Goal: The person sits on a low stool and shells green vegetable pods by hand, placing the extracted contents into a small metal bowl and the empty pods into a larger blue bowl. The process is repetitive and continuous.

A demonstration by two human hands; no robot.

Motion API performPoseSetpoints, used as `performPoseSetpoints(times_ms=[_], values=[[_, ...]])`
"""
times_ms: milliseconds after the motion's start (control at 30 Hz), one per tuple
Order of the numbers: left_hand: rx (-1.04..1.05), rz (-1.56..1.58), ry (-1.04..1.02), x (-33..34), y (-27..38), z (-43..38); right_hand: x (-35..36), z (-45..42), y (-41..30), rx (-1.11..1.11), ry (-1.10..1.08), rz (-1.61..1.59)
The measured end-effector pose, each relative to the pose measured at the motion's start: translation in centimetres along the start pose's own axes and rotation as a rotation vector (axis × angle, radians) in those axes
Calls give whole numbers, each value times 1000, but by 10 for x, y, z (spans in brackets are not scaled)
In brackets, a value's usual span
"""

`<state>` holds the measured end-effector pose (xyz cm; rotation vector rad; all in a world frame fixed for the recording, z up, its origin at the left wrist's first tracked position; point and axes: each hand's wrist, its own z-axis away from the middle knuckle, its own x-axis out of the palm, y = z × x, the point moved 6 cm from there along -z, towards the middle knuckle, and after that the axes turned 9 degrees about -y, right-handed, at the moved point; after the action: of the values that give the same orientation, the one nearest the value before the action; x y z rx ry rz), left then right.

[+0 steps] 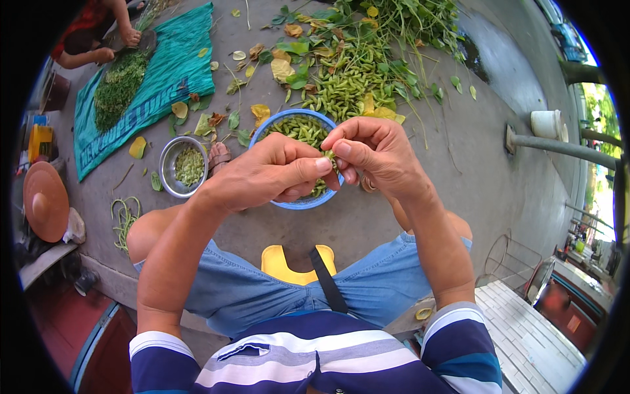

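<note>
My left hand [280, 170] and my right hand [376, 152] meet over a blue basin [262, 123]. Between thumbs and fingertips they pinch a small green bean pod [329, 155], mostly covered by the fingers. Plump green pods [301, 129] fill much of the basin under my hands. To its left, a stainless steel bowl [168, 183] contains pale green shelled beans [189, 166]. Just beyond the basin lies a heap of loose pods [344, 88] with stems and leaves.
Leafy bean plants [423, 22] spread at the far side. At upper left, another person's hands [130, 37] work over chopped greens [120, 88] on a teal woven sack [182, 64]. Long beans [126, 221] lie by my left knee. A metal pole [561, 145] stands right.
</note>
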<state>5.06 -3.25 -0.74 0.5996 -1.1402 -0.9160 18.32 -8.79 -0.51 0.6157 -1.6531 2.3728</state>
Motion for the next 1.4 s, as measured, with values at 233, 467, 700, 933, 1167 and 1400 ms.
performPoseSetpoints(times_ms=[233, 467, 700, 933, 1167, 1400], values=[[-17, 210, 0, 0, -2, 1, 1, 2, -4, -103, -63, 105], [111, -115, 162, -15, -12, -11, -3, -1, 9, -101, 15, 54], [102, -231, 270, -23, -13, -13, -8, -4, 19, -85, 76, -63], [32, 40, 204, -22, -16, -14, -10, -4, 23, -110, 58, -142], [109, -238, 296, -28, -18, -20, -19, -6, 37, -55, 179, -200], [18, -228, 302, -33, -22, -18, -19, -5, 37, -61, 134, -183]])
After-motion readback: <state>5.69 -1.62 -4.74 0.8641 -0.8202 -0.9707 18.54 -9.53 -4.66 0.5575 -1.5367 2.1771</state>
